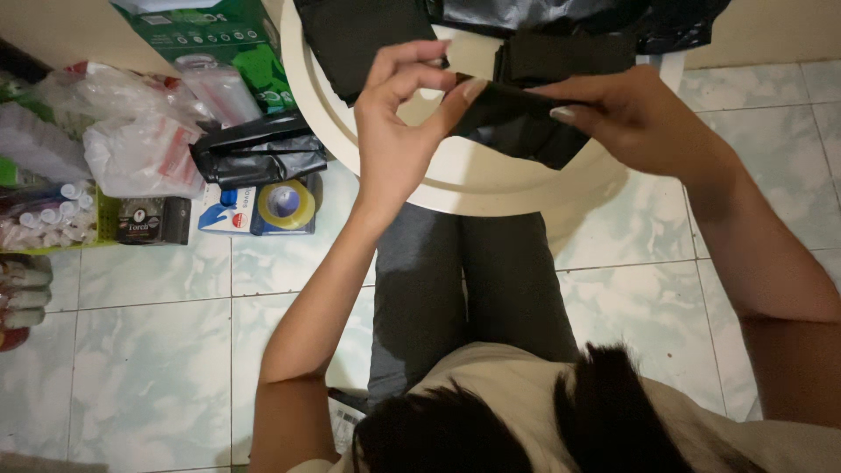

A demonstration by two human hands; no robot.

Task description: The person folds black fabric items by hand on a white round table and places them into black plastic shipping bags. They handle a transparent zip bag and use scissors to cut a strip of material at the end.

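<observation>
Hands meet above the round cream plastic table (455,180); between them hangs a folded black fabric piece (517,127); the left hand (399,131) pinches its near edge with thumb and fingers closed, the right hand (635,118) grips its far side; a roll of clear tape (286,205) lies on the tiled floor (158,350), well apart to the left.

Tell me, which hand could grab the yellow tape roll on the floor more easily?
Probably the left hand. The tape roll lies on the floor on its side, while the right hand holds the black cloth farther away.
</observation>
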